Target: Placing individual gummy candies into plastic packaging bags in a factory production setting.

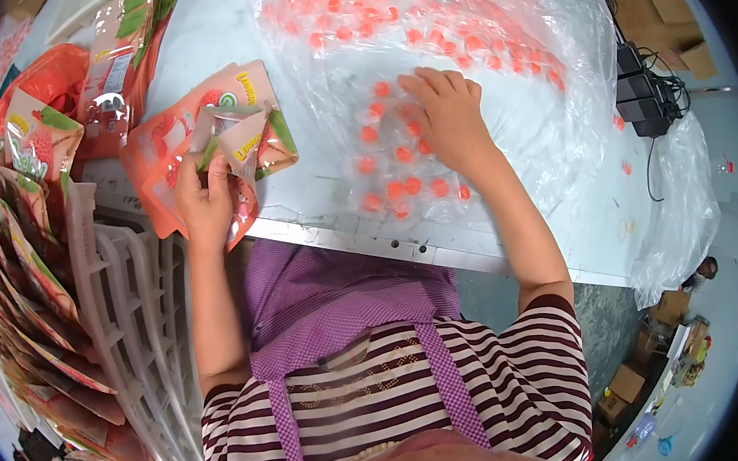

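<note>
My left hand point(205, 197) grips a pink and green foil pouch point(258, 142), its thumb up against the front. The pouch's mouth gapes, showing a silvery inside. More pink pouches point(157, 146) lie flat beneath it on the table. My right hand point(453, 119) reaches over a loose group of small clear pieces with orange-red centres point(405, 155). Its fingers are apart and curve down at the group's far edge, where the tips touch the pieces or the plastic under them. I see nothing held in it.
A clear plastic sheet point(581, 55) carries a larger heap of the orange-red pieces point(346, 2) at the back. Stacked pouches point(128, 56) stand at left, above a white crate point(127, 296) with several pouches point(35, 287). Black power adapters point(644, 97) and cables sit at right.
</note>
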{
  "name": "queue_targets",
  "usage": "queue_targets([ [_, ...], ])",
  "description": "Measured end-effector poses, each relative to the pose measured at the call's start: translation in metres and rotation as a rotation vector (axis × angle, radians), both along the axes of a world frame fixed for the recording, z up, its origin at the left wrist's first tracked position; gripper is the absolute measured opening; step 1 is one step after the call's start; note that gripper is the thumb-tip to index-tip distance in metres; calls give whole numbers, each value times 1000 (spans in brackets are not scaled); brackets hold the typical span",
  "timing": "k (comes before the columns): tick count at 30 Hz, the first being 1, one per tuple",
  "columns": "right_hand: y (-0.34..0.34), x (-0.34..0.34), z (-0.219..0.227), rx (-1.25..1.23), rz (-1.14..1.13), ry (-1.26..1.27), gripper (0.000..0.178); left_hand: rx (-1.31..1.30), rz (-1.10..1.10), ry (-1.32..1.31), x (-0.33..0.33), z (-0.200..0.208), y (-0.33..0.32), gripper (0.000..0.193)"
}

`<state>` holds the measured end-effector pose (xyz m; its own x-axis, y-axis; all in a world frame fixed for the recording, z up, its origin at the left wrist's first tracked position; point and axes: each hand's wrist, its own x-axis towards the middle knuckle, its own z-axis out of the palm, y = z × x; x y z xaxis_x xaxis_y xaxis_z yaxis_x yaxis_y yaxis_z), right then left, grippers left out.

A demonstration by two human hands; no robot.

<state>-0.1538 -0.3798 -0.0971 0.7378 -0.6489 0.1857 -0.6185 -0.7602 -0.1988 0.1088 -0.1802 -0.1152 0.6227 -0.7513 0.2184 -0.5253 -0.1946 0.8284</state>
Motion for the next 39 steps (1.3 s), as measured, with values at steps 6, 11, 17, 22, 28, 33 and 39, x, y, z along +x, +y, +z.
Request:
queue_targets([
  [6,-17,-8,7,176,17,-226,32,-15,-1,15,-1,1,0,22],
  [11,-58,-13,-11,-103,-199,-133,34,14,-13,-17,0,2,-1,22],
  [17,-43,-16,-3,-72,-231,-28,35,-119,21,-18,-6,5,-5,18],
  [22,-23,-27,1,49,-167,-112,32,-18,1,53,-2,2,-1,22],
  [28,-8,-25,12,481,-16,-195,32,-36,-10,10,-1,0,-2,23],
  [33,2,11,16,121,88,-31,54,-24,0,29,-3,3,-1,22],
  [39,16,39,37,289,194,331,69,-8,12,-2,-3,2,-1,21],
])
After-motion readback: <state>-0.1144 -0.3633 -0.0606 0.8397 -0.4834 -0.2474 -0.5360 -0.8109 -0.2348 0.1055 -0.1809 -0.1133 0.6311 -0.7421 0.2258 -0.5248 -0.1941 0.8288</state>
